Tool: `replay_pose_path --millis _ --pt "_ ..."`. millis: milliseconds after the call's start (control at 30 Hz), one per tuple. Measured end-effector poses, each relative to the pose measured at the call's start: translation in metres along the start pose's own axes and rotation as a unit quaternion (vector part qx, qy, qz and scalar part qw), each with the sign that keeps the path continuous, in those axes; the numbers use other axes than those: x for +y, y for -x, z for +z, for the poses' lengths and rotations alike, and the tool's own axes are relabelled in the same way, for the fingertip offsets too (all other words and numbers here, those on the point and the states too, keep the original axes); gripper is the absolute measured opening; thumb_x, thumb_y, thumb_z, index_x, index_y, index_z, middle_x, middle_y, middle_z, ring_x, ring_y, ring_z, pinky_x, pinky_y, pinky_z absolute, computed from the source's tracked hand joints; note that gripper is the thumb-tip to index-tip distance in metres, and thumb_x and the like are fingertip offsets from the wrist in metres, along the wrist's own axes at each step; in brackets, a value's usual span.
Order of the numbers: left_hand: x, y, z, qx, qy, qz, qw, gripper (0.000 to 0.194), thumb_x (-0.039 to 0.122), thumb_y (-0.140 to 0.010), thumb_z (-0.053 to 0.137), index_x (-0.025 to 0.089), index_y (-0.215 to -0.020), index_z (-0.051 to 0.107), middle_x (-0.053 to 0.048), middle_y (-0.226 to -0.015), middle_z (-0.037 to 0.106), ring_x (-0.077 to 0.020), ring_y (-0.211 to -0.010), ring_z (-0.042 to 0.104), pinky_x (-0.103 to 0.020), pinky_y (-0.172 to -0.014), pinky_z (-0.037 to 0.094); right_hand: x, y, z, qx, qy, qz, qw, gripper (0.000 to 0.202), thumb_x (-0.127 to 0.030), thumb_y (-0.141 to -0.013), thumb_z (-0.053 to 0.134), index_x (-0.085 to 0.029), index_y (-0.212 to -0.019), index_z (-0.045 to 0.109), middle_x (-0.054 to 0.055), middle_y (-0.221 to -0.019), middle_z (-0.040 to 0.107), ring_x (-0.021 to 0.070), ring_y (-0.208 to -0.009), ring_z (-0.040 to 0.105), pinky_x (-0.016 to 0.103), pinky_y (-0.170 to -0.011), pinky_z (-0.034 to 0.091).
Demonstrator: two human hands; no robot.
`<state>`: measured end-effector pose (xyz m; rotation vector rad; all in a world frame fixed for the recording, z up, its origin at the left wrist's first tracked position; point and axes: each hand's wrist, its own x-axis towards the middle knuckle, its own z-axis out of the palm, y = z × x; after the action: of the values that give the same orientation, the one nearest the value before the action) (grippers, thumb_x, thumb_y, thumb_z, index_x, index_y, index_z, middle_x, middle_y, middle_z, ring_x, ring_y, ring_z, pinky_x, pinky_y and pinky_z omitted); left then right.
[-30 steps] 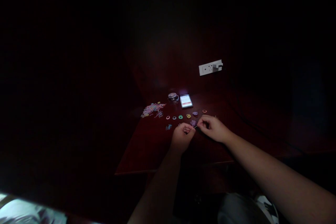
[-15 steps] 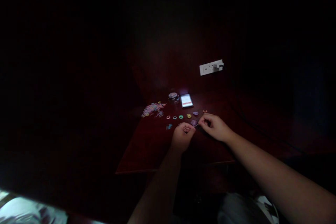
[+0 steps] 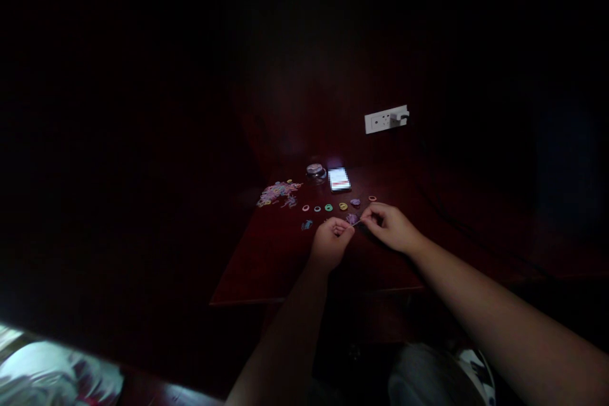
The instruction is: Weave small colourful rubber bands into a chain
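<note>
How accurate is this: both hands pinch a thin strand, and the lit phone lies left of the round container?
Not quite: in the head view, the lit phone lies right of the round container. The left hand and right hand do pinch a thin strand.

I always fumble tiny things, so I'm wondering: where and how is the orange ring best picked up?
Probably pinch the orange ring by its right rim, between two fingertips, coming from above and slightly right. It lies flat with an open middle, so only a thin rim offers grip. The purple bundle lies to its left, and the right hand is close on the near side.
</note>
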<state>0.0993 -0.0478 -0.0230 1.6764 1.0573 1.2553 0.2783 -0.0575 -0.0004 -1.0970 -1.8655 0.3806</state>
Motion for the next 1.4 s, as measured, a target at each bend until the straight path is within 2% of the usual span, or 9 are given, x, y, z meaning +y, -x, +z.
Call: replay_pose_path --millis 367,467,567,667,967,1100,1400 --pt "0.0 -0.001 0.0 0.002 0.012 0.002 1.0 0.009 0.023 -0.073 0.066 0.014 -0.072 0.063 0.001 -0.063 0.059 -0.0094 -0.059 0.052 -0.023 -0.061 0.041 0.005 -0.002 -0.004 0.006 0.029 -0.017 0.999 0.016 -0.027 -0.083 0.053 -0.018 -0.074 0.061 0.003 -0.069 0.06 0.0162 -0.064 0.055 0.028 -0.06 0.042" --pt "0.0 0.0 -0.001 0.006 0.018 0.0 1.0 0.01 0.023 -0.073 0.066 0.014 -0.073 0.062 0.002 -0.062 0.058 -0.0089 -0.058 0.05 -0.022 -0.059 0.04 0.011 -0.003 -0.014 0.048 0.047 0.003 0.998 0.015 -0.027 -0.084 0.052 -0.018 -0.076 0.061 0.005 -0.078 0.063 0.0177 -0.071 0.058 0.028 -0.064 0.044" --pt "0.003 0.001 -0.002 0.007 0.025 -0.002 1.0 0.01 0.023 -0.073 0.066 0.014 -0.073 0.062 0.002 -0.062 0.058 -0.0087 -0.058 0.05 -0.022 -0.059 0.04 0.023 -0.003 -0.029 0.126 0.121 0.062 0.983 0.013 -0.025 -0.083 0.053 -0.018 -0.078 0.062 0.006 -0.086 0.066 0.0179 -0.079 0.06 0.027 -0.07 0.045" --pt "0.007 0.002 -0.002 0.006 0.031 -0.006 0.999 0.01 0.023 -0.072 0.067 0.014 -0.072 0.061 0.002 -0.061 0.057 -0.0086 -0.058 0.05 -0.021 -0.058 0.04 0.035 -0.003 -0.041 0.144 0.158 0.111 0.971 0.012 -0.022 -0.08 0.054 -0.017 -0.075 0.064 0.007 -0.084 0.066 0.0192 -0.078 0.06 0.03 -0.074 0.045" --pt "0.01 0.003 -0.002 0.011 0.041 -0.014 0.999 0.012 0.025 -0.069 0.069 0.015 -0.07 0.061 0.002 -0.059 0.055 -0.0081 -0.056 0.048 -0.021 -0.056 0.039 0.052 -0.001 -0.039 0.095 0.206 0.189 0.955 0.013 -0.024 -0.075 0.06 -0.019 -0.073 0.071 0.007 -0.08 0.07 0.0186 -0.071 0.061 0.029 -0.07 0.046" --pt "0.011 0.003 -0.002 0.01 0.044 -0.014 0.999 0.013 0.026 -0.068 0.069 0.015 -0.069 0.061 0.003 -0.058 0.054 -0.0079 -0.055 0.047 -0.02 -0.056 0.038 0.053 0.0 -0.039 0.082 0.215 0.199 0.953 0.012 -0.026 -0.073 0.062 -0.019 -0.072 0.072 0.006 -0.08 0.07 0.0175 -0.069 0.062 0.027 -0.067 0.045" --pt "0.014 0.004 -0.002 0.011 0.041 -0.015 0.999 0.011 0.024 -0.068 0.069 0.015 -0.068 0.061 0.003 -0.057 0.054 -0.0083 -0.055 0.047 -0.021 -0.057 0.038 0.053 -0.002 -0.036 0.098 0.225 0.202 0.948 0.018 -0.029 -0.077 0.058 -0.019 -0.081 0.072 0.008 -0.088 0.067 0.0194 -0.078 0.062 0.03 -0.075 0.047"
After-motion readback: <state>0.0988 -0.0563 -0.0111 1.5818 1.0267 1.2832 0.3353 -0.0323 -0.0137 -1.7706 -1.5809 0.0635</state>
